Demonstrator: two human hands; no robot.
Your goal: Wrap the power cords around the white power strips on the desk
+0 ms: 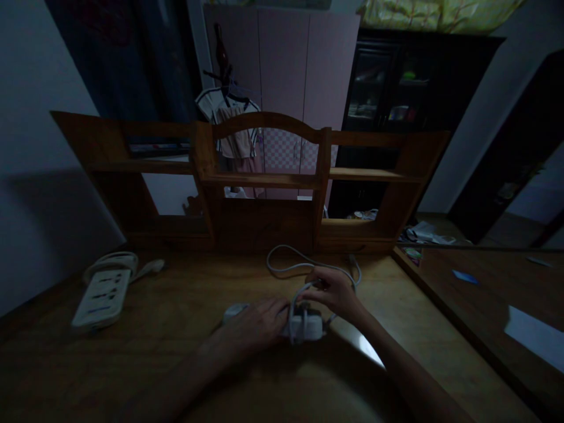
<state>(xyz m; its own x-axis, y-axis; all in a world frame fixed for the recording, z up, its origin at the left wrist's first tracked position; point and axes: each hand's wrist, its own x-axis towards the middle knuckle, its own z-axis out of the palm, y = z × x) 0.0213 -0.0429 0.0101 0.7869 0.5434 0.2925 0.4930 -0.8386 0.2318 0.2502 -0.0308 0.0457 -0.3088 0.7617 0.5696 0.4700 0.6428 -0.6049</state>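
A white power strip lies on the wooden desk in front of me, with its grey-white cord looped around its right part. My left hand rests over the strip's middle, fingers closed around it. Pinched in the fingers of my right hand is the cord, just above and behind the strip's right end. More of the cord curves loosely across the desk behind my right hand. The strip's left end sticks out beyond my left hand; its middle is hidden under the palm.
A second white power strip with a coiled cord and plug lies at the left. A wooden shelf unit spans the desk's back. To the right, a darker surface holds a white paper and a blue card.
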